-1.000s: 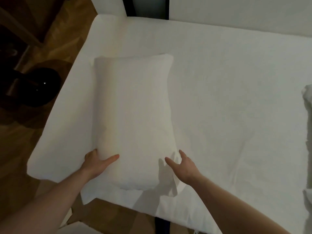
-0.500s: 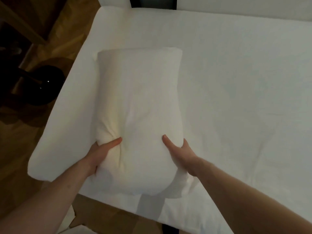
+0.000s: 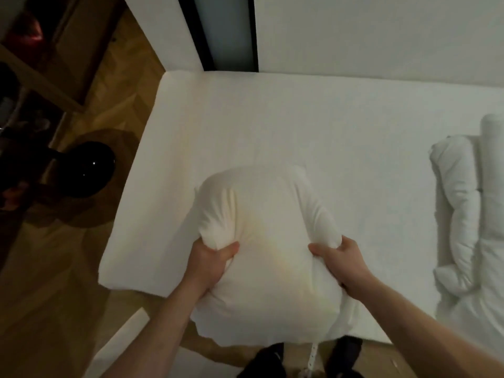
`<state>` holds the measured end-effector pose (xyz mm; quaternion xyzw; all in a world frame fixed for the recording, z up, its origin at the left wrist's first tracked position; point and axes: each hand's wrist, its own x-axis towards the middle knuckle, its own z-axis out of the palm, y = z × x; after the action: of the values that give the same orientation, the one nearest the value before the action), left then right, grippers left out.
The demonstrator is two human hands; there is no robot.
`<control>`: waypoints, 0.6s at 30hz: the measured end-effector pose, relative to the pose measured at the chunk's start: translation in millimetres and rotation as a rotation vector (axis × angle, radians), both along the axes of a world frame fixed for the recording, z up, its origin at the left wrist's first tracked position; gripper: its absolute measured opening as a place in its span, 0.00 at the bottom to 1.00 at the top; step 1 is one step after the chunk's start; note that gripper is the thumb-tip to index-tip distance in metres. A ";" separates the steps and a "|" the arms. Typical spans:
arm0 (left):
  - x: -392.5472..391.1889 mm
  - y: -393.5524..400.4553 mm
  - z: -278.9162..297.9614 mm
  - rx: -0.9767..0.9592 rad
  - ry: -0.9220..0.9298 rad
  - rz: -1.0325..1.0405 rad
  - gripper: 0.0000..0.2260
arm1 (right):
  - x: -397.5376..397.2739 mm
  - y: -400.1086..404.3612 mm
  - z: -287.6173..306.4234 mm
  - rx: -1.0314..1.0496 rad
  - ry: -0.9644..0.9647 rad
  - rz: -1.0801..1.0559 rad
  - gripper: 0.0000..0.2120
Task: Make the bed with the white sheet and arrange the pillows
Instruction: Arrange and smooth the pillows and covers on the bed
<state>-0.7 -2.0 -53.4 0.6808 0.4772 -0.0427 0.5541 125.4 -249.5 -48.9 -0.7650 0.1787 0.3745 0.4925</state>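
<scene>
both hands clenched on the pillow [image 3: 268, 241], held at lower centre of frame over the bed's [image 3: 313, 118] near edge: left hand [image 3: 211, 261] bunches its left side, right hand [image 3: 339, 261] its right. risks, imo: fabric-only grip could slip & drop it to the floor [image 3: 49, 309]; swinging right could snag the rolled duvet [image 3: 463, 214] at right edge.

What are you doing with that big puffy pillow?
A person is making a bed. The left hand and the right hand both squeeze a white pillow, bunched up and held over the near edge of the bed, which has a smooth white sheet on it. A rolled-up white duvet lies on the bed's right side.
</scene>
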 end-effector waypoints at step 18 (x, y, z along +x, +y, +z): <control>69.6 -330.7 183.4 -0.072 -0.167 -0.375 0.11 | -30.8 -367.6 176.5 -0.012 -0.169 -0.363 0.10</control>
<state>68.9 -332.7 130.0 0.7386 0.2927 -0.1054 0.5981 94.6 -617.2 127.6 -0.7521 0.2738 0.2130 0.5604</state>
